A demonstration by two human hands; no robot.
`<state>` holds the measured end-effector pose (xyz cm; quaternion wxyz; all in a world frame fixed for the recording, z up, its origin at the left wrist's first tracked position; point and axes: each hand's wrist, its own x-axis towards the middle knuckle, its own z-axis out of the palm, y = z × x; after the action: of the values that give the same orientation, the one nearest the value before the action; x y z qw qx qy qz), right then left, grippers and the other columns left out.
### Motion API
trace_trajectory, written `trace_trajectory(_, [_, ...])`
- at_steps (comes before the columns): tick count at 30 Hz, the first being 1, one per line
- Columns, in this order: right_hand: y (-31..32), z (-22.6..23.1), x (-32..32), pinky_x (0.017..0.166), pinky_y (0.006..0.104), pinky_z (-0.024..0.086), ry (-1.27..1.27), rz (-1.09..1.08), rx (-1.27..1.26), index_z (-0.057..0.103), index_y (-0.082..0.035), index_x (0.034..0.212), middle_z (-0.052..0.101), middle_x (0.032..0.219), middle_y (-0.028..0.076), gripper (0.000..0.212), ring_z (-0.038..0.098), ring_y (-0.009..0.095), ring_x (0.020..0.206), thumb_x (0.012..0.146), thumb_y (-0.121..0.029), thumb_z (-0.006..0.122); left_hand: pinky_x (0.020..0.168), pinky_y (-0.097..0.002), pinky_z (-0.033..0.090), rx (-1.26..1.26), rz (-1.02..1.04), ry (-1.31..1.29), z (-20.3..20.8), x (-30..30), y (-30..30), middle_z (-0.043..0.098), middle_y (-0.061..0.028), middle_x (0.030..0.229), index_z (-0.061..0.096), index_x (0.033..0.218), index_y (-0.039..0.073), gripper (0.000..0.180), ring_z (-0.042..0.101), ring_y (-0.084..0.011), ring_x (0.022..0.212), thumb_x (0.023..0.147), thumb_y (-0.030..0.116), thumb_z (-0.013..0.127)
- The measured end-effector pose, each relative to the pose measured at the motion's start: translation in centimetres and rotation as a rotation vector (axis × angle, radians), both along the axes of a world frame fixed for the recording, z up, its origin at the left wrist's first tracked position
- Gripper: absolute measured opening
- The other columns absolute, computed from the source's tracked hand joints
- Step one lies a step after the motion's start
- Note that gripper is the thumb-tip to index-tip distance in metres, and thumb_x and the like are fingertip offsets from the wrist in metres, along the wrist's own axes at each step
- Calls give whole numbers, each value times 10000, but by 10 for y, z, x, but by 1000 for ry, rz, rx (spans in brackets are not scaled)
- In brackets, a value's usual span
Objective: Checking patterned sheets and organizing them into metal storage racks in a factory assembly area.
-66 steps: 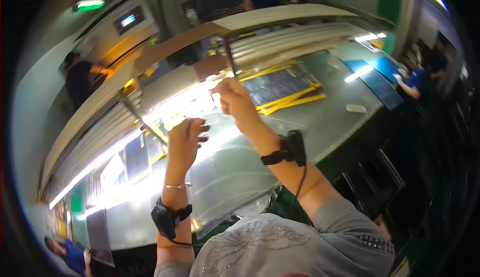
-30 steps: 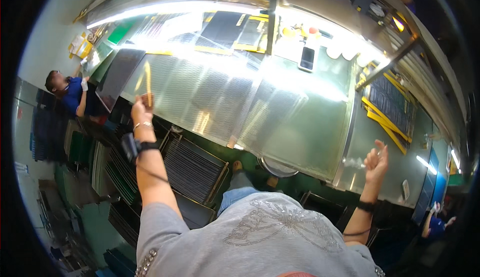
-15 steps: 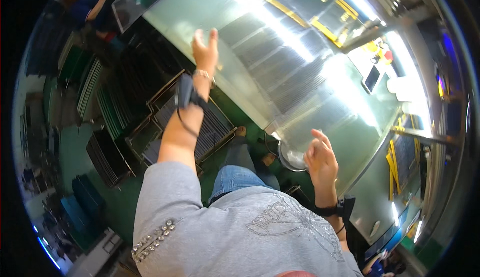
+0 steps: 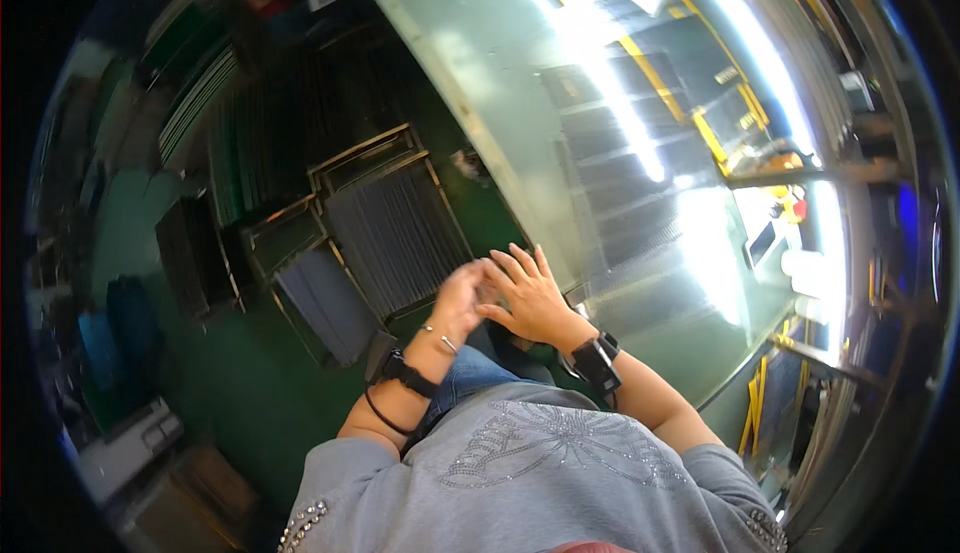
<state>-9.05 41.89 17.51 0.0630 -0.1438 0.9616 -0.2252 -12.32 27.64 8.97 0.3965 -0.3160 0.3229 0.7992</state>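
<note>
The person's 2 hands meet in front of the waist and overlap; whether they touch is unclear. The right hand [image 4: 528,298] has its fingers spread; the left hand [image 4: 462,299] is blurred and partly covered, so I cannot tell how its fingers stand. A thin bangle [image 4: 441,339] and a black strap [image 4: 417,381] circle the left arm; a black device [image 4: 597,363] sits at the right wrist. Just beyond the left hand, a rack [image 4: 388,238] of upright dark panels stands on the green floor [image 4: 265,393], beside a 2nd, smaller rack [image 4: 333,303]. To the right, the table [image 4: 450,43] carries a grey patterned sheet [image 4: 620,168], lying flat, and a phone [image 4: 763,243] farther off.
</note>
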Motion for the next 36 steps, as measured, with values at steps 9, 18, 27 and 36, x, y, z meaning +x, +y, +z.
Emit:
trace_trajectory(9, [146, -9, 15, 1003, 471, 286, 101, -726, 123, 392, -126, 1320, 328, 1352, 207, 577, 307, 421, 1230, 819, -328, 595, 948, -362, 370, -373, 478, 159, -114, -229, 19, 488, -117, 1241, 483, 1193, 8, 395, 456, -241, 1127, 949, 281, 337])
trace_trajectory(18, [155, -52, 41, 1030, 493, 247, 11, -909, 133, 434, -167, 1290, 253, 1404, 198, 583, 216, 436, 1279, 769, -318, 648, 1002, -414, 307, -1159, 60, 863, -36, -236, 50, 388, -204, 1318, 361, 1270, -68, 560, 356, -341, 1221, 922, 369, 407])
trace_trajectory(27, [212, -78, 41, 845, 387, 445, 349, -1862, -1497, 341, 56, 1267, 518, 1103, 174, 524, 538, 289, 1009, 820, -71, 585, 1005, -632, 129, -1599, -782, 1931, 21, -209, 178, 149, -180, 1452, 329, 1368, 189, 737, 95, -397, 1336, 785, 610, 488])
trace_trajectory(36, [241, -96, -17, 773, 305, 449, 189, -1768, -1215, 454, 71, 1163, 556, 977, 128, 470, 544, 207, 882, 770, -119, 627, 1011, -603, 164, -1761, -755, 1769, -17, -255, 190, 230, -154, 1431, 334, 1364, 233, 666, 154, -415, 1315, 819, 602, 432])
